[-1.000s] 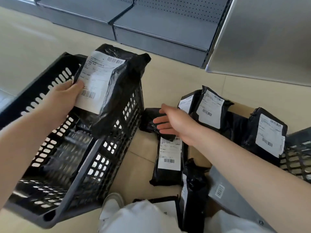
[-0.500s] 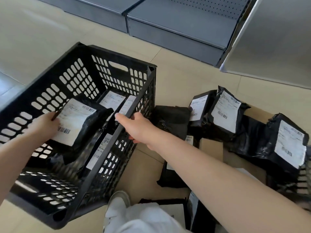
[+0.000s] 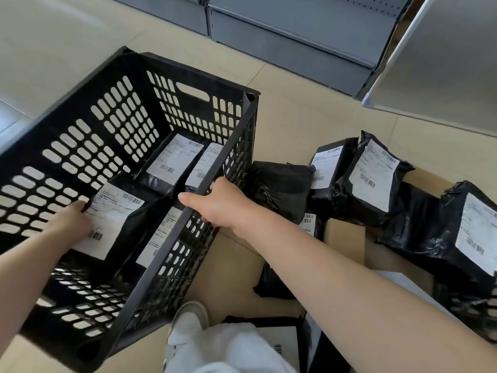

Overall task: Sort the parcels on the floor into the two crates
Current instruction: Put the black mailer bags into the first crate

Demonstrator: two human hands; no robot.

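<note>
The left hand (image 3: 70,221) holds a labelled parcel (image 3: 118,219) inside the black crate (image 3: 88,130) (tilted), whose rim the right hand (image 3: 217,204) grips.

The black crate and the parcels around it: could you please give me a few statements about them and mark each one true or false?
1. The right hand grips the rim of the black crate. True.
2. The left hand is outside the crate, on the floor. False: it is inside the crate, holding the labelled parcel.
3. The crate holds no other parcels. False: several more lie in it, such as the far parcel.
4. Black parcels remain on the floor to the right of the crate, among them the upright parcel. True.
5. The parcel in the left hand has its label face down. False: the white label faces up.
</note>
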